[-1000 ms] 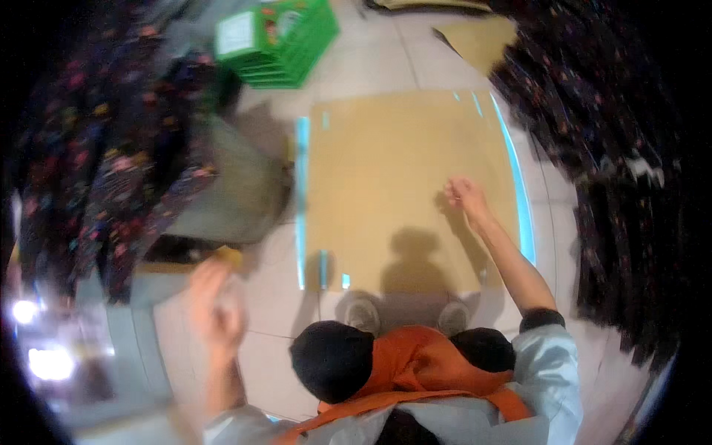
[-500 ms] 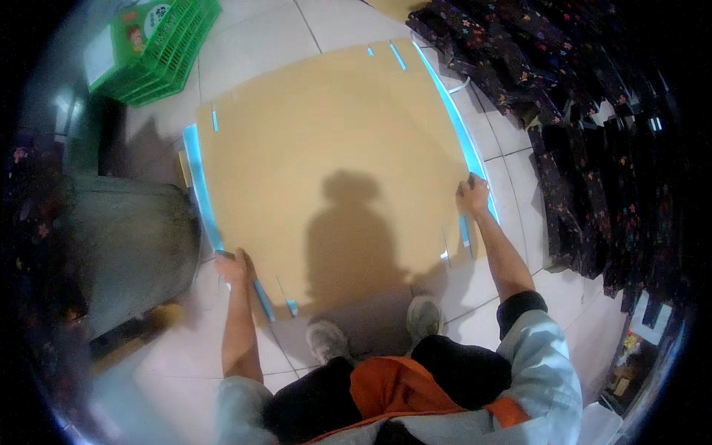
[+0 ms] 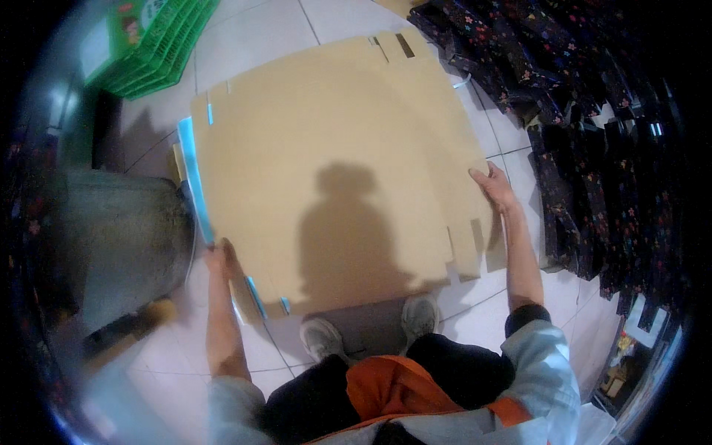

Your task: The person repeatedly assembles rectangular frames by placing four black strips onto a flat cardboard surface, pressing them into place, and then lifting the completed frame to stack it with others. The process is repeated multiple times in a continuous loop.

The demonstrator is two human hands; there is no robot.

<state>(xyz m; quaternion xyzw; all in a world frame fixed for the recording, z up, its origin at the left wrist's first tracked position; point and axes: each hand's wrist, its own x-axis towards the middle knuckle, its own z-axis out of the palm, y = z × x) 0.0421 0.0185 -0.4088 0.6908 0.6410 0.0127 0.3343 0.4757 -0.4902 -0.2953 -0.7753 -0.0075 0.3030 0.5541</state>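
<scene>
A large flat sheet of brown cardboard (image 3: 267, 163) with narrow slots near its corners spreads before my feet. At its lower left edge, my left hand (image 3: 221, 259) is closed on the cardboard, next to a bright blue strip (image 3: 193, 178) that shows from beneath. My right hand (image 3: 495, 187) grips the right edge with the thumb on top; its other fingers are partly hidden below the sheet. Blue shows through the left-hand slots, while those on the right look dark. My shadow falls across the middle of the board.
A green plastic crate (image 3: 167, 55) stands at the far left. Nearer on that side is a grey, worn-looking container (image 3: 126, 241). Dark flower-patterned pieces (image 3: 586, 185) are piled along the right. White floor tiles (image 3: 252, 30) surround the board, and my shoes (image 3: 322, 337) stand at its near edge.
The cardboard's right side has shifted outward with my right hand, covering the blue strip there. Blue has gone from the right-hand slots. My left hand has moved slightly left and away from me.
</scene>
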